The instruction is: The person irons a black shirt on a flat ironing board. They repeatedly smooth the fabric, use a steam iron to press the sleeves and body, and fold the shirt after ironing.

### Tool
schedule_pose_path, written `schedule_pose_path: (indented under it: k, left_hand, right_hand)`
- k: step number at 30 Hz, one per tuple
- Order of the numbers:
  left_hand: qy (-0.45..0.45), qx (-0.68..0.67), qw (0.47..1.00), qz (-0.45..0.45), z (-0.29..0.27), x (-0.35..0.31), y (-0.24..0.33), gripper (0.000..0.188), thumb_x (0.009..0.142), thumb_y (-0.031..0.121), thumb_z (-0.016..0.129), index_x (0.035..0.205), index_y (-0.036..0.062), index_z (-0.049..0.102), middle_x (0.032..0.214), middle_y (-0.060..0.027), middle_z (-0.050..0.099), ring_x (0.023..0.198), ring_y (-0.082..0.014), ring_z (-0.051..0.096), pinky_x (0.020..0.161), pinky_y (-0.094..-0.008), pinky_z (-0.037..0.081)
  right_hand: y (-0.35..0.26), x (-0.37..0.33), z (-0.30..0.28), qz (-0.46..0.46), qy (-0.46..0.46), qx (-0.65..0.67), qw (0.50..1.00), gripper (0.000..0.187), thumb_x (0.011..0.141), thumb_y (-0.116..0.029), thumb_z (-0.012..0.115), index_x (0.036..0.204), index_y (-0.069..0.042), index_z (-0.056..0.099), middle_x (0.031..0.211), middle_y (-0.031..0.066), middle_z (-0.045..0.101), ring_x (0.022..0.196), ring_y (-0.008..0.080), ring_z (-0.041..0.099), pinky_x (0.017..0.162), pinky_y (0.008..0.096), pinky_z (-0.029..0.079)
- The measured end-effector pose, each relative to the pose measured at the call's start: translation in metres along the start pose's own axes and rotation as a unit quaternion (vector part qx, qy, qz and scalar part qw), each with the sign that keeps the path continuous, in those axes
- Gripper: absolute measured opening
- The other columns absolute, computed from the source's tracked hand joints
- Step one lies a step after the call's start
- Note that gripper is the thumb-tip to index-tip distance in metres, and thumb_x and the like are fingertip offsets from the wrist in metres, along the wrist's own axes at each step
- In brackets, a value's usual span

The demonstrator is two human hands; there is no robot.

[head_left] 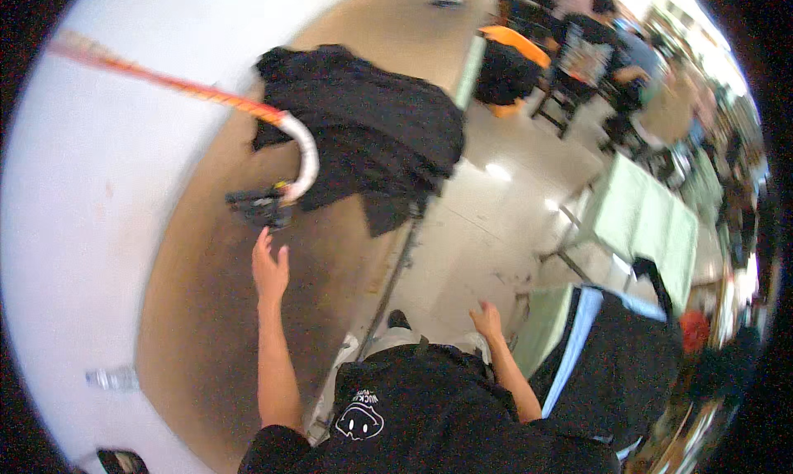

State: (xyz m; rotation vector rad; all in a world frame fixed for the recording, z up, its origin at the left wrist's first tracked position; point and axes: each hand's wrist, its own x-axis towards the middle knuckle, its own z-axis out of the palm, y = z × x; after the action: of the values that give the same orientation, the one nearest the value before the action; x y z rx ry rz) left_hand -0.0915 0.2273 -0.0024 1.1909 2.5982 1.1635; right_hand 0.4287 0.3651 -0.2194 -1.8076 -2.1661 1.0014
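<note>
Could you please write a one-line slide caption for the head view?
Left hand reaches toward a black clip on a brown table; right hand hangs free.

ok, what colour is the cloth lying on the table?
Black. The cloth shows best in the head view, draped over the brown table edge.

The single view comes from a wide fisheye camera worn on the person's head, looking steeply down and forward over the chest, so the dark shirt fills the lower edge and both bare forearms rise from it, the left hand (269, 269) stretched over the brown desk (206, 325) and the right hand (487, 319) lower, above the floor (487, 226). It sits close to the desk, whose edge bends strongly toward the rim, while the far room with seated people shrinks into the upper right. There is no second view to overlap with this one.
</note>
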Motion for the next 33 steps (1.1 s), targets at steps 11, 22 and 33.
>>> schedule_pose_path:
  k: [11,22,33]
  left_hand:
    - [0.071,0.222,0.972,0.039,-0.007,0.128,-0.015,0.051,0.087,0.042,0.072,0.130,0.0191,0.057,0.141,-0.0052,0.051,0.137,-0.0296,0.041,0.113,-0.0706,0.019]
    - [0.152,0.213,0.956,-0.129,-0.022,0.133,-0.024,0.040,0.080,0.047,0.076,0.111,0.0247,0.067,0.129,0.0029,0.055,0.134,-0.0259,0.043,0.112,-0.0765,0.008]
    - [0.273,-0.043,0.902,-0.331,-0.047,0.121,-0.091,0.051,0.097,0.038,0.064,0.129,-0.0003,0.056,0.128,-0.0169,0.057,0.119,-0.0343,0.054,0.104,-0.0417,0.042]
  right_hand:
    - [-0.486,0.216,-0.008,-0.444,-0.034,0.053,0.894,0.024,0.087,-0.019,0.069,0.105,-0.003,0.069,0.094,0.0189,0.072,0.087,0.0350,0.071,0.078,0.0427,0.056]
    - [-0.614,0.388,-0.004,-0.494,0.139,-0.158,0.844,0.023,0.084,-0.025,0.077,0.095,-0.005,0.075,0.087,0.0112,0.064,0.080,0.0294,0.065,0.072,0.0408,0.051]
    - [-0.537,0.106,0.017,-0.545,-0.453,0.103,0.698,0.021,0.082,-0.027,0.080,0.088,-0.008,0.074,0.079,0.0118,0.068,0.073,0.0288,0.065,0.065,0.0405,0.051]
